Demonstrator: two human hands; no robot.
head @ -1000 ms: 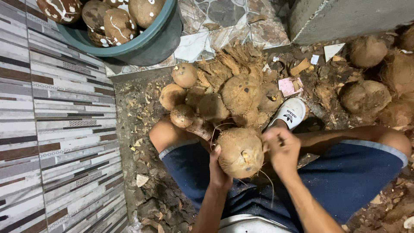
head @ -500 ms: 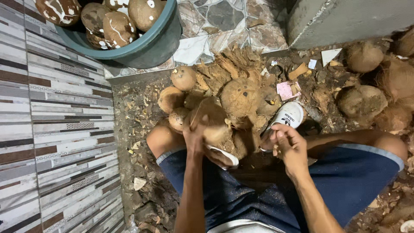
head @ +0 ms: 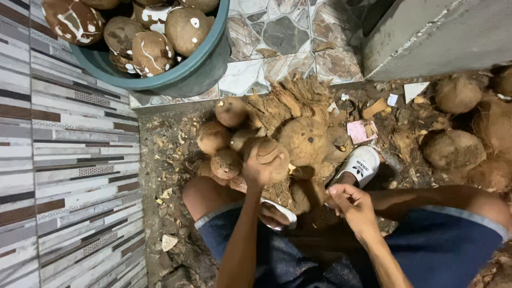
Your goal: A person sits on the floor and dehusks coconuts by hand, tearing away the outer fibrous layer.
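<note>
My left hand (head: 259,166) reaches forward and grips a brown husked coconut (head: 273,153) from above, holding it over the pile of coconuts (head: 306,140) and torn husk (head: 290,98) between my feet. My right hand (head: 354,208) hovers lower, near my right knee, fingers loosely curled with nothing in it. Several small coconuts (head: 218,137) lie just left of the held one. A white sandal (head: 360,164) on my right foot sits beside the pile.
A teal tub (head: 184,72) holding several peeled, white-streaked coconuts stands at the upper left on patterned tiles. More unhusked coconuts (head: 453,149) lie at the right by a grey concrete block (head: 442,32). Husk scraps litter the dirt floor (head: 165,160).
One second ago both hands held a coconut close to my lap. Since then my left hand has carried it forward over the pile and my right hand has let go.
</note>
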